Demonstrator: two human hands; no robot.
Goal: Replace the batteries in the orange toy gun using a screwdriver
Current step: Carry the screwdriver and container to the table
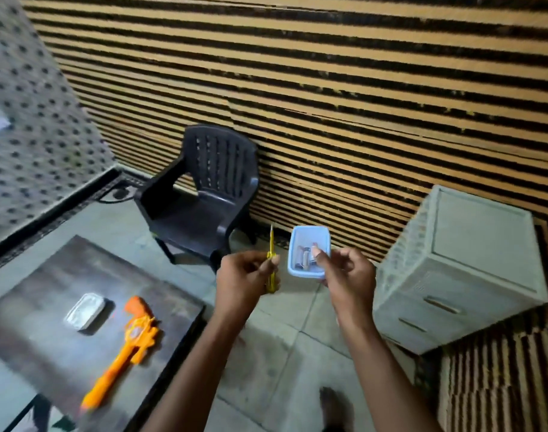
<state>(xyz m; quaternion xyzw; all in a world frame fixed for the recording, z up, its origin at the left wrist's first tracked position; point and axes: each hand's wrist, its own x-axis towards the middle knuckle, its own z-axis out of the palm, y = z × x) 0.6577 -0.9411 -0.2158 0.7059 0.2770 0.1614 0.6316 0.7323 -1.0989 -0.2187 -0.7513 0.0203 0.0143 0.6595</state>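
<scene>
Both hands are gripping: the left hand [244, 275] a yellow screwdriver [271, 263], the right hand [347, 275] a blue plastic battery tub [310, 244], while the orange plastic toy gun [123, 347] is lying lower-left on the dark table [48, 275], nearer the left hand, its long axis running diagonally.

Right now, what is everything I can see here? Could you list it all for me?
toy gun: one, orange, lying on the dark table at lower left
tin: one, silvery, on the table, left of the toy gun
table: one, dark brown, lower left
screwdriver: one, yellow, tip up, gripped by the left hand
tub: one, pale blue, held by the right hand
batteries: several, count unclear, inside the tub
chair: one, black plastic, by the striped wall
drawer unit: one, pale grey, on the floor at right
hands: two; left hand holds the screwdriver, right hand holds the tub
</scene>
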